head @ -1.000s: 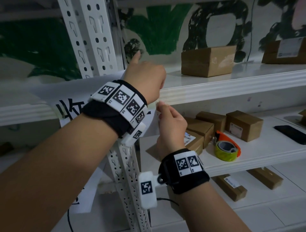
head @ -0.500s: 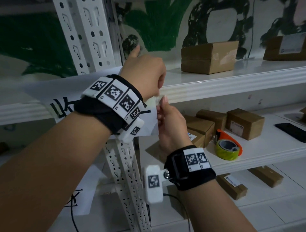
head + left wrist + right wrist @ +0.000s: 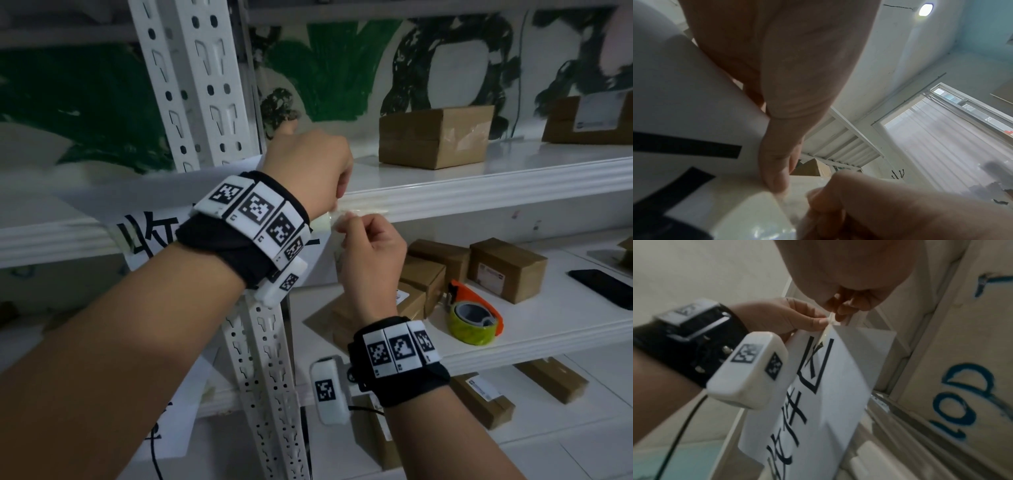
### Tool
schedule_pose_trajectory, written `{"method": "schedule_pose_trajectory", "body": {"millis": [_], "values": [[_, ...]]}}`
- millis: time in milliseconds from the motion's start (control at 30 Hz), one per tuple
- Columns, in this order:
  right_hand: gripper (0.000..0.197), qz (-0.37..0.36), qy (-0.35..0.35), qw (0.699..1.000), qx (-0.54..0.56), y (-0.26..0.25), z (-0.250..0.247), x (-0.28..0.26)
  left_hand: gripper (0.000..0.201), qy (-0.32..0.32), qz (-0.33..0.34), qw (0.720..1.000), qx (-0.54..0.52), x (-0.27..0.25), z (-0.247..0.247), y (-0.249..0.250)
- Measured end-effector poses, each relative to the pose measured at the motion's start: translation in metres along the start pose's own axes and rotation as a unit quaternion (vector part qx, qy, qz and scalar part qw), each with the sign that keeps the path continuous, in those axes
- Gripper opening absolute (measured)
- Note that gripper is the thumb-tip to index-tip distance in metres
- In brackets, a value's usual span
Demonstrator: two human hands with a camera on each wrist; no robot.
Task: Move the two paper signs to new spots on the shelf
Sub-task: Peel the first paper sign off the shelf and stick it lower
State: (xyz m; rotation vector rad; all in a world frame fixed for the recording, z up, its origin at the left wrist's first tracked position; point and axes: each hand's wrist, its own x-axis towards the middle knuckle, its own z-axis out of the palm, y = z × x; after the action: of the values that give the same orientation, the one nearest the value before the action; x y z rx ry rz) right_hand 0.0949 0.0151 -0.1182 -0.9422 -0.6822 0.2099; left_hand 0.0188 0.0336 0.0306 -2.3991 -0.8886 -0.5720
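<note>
A white paper sign (image 3: 147, 236) with black characters hangs on the front edge of the upper shelf (image 3: 479, 192); my left forearm covers most of it. My left hand (image 3: 337, 192) pinches the sign's top right corner (image 3: 840, 331) against that edge. Just below it, my right hand (image 3: 354, 222) pinches a strip of clear tape (image 3: 337, 219) stuck at the same corner. In the right wrist view both hands meet on the tape (image 3: 828, 324) above the sign (image 3: 818, 386). A second sign (image 3: 178, 428) hangs lower left, partly hidden by my arm.
A perforated white upright (image 3: 195, 85) stands just left of my hands. Cardboard boxes sit on the upper shelf (image 3: 435, 137) and the middle shelf (image 3: 507, 267). A green tape roll in an orange dispenser (image 3: 476, 322) and a black phone (image 3: 603, 287) lie on the middle shelf.
My right hand has risen to the shelf edge and taken hold of the tape at the sign's corner. The left hand stayed at that corner.
</note>
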Motion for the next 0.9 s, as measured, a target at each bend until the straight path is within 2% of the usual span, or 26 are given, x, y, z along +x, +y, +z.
{"method": "schedule_pose_trajectory", "body": {"millis": [267,333,400,467,600,733,800,900], "values": [[0.028,-0.183,-0.025,0.976,-0.112,-0.006,-0.011,-0.001,0.01,-0.003,0.019,1.0,0.019,-0.011,-0.001,-0.002],[0.027,-0.25,-0.049,0.958,-0.132,-0.006,-0.014,-0.006,0.01,-0.004,0.033,0.999,0.036,-0.021,-0.003,-0.003],[0.029,-0.338,-0.093,0.924,-0.153,-0.007,-0.012,-0.023,0.013,-0.001,0.041,0.998,0.045,-0.028,-0.005,-0.004],[0.03,-0.359,-0.103,0.92,-0.12,-0.006,-0.007,-0.038,0.019,0.005,0.05,0.997,0.054,-0.036,-0.008,-0.004],[0.023,-0.303,-0.047,0.951,-0.044,-0.002,-0.009,-0.038,0.024,0.019,0.03,0.999,0.029,-0.049,-0.026,-0.008],[0.041,-0.137,-0.102,0.98,0.101,-0.011,-0.005,-0.051,0.031,0.091,0.021,0.996,-0.004,-0.067,-0.042,-0.019],[0.051,-0.065,-0.095,0.98,0.162,-0.016,0.0,-0.061,0.039,0.126,0.012,0.992,-0.012,-0.077,-0.044,-0.027],[0.055,-0.007,-0.094,0.968,0.231,-0.024,0.003,-0.07,0.053,0.203,-0.008,0.978,-0.055,-0.098,-0.037,-0.039]]}}
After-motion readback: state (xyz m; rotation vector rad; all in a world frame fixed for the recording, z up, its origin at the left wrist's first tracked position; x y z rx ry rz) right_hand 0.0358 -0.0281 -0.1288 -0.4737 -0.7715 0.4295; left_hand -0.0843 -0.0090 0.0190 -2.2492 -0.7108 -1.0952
